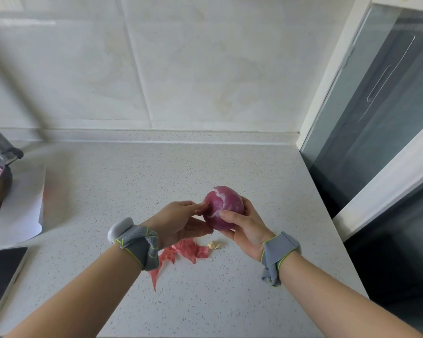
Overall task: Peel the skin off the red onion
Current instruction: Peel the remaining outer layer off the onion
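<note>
Firmly round and slick where bared, the onion (224, 208) should want a cupped grip, with thin brittle skin lifting best at an edge. It is glossy purple with pale torn streaks, held above the counter (205, 167). My right hand (244, 228) wraps it at four o'clock; my left hand (181, 220) pinches skin at nine. Peelings (186, 252) lie at six.

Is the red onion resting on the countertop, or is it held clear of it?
Apart. The head view shows the red onion raised in the right hand, with loose peels lying on the countertop beneath it.
</note>
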A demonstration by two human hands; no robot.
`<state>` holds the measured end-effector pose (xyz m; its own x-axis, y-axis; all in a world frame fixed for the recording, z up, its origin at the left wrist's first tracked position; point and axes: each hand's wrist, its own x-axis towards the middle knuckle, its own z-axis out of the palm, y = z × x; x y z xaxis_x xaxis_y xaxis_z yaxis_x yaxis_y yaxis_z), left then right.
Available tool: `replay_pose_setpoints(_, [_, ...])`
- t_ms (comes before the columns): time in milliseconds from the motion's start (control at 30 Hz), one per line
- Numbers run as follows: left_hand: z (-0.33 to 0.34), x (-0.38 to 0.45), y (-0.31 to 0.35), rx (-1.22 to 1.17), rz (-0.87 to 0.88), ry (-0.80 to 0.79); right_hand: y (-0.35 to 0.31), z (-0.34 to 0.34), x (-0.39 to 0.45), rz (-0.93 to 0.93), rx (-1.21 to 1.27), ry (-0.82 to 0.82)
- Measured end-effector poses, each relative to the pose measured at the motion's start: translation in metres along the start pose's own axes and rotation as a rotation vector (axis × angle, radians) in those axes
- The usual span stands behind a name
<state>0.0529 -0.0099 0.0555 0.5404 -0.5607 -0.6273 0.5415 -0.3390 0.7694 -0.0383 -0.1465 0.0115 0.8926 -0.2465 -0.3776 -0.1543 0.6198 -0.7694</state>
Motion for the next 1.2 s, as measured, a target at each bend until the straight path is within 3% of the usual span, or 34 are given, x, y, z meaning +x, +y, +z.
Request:
replay_pose_setpoints(100, [0.002, 0.002, -0.002, 0.019, 0.087, 0.067, -0.009, -0.003, -0.001, 0.053, -0.194, -0.01])
replay_pose_setpoints(200, [0.002, 0.009, -0.003, 0.144, 0.21, 0.202, -0.018, -0.003, 0.001, 0.083, -0.298, -0.019])
replay_pose_setpoints(333, [0.005, 0.014, -0.002, 0.309, 0.339, 0.262, -0.021, 0.004, 0.005, 0.073, -0.474, 0.022])
replay_pose_setpoints(667, [0.007, 0.014, -0.003, 0.316, 0.344, 0.27, -0.015, 0.001, 0.005, 0.01, -0.474, 0.048])
replay_pose_setpoints(933, [0.011, 0.021, -0.013, 0.763, 0.503, 0.435, -0.004, -0.005, 0.004, -0.015, -0.462, 0.085])
replay_pose_setpoints(1200, [0.009, 0.025, -0.022, 0.405, 0.432, 0.537, 0.003, -0.006, 0.005, -0.058, -0.295, 0.117])
